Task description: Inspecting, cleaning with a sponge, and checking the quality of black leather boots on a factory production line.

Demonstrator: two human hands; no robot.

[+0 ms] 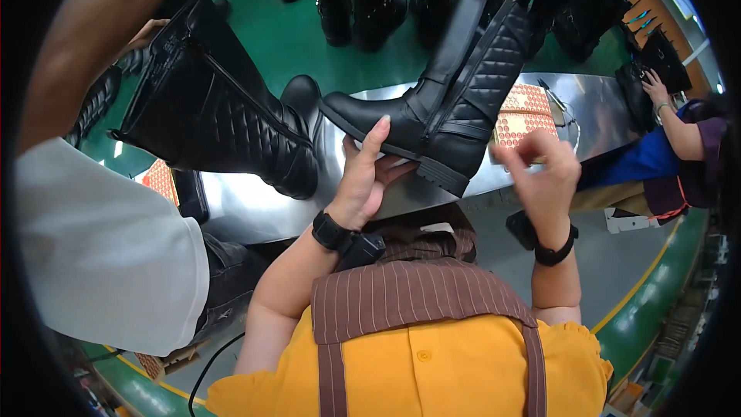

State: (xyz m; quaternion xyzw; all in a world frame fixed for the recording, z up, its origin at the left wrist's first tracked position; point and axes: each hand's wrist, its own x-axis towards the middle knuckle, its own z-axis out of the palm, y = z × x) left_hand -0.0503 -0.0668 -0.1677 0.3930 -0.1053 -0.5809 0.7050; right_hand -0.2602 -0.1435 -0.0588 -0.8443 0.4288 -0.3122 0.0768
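Two hands work over a steel bench. The left hand cups a black quilted boot from below, thumb up against the sole near the toe, so the boot tilts above the grip with its shaft pointing away. The right hand, just right of the heel, pinches its fingertips together on something too small to tell, perhaps a sticker. Beyond it lies a sheet of orange dots. Left of the grip another boot stands on the bench. Judging by this, the held boot is mid-handling; more boots wait farther off.
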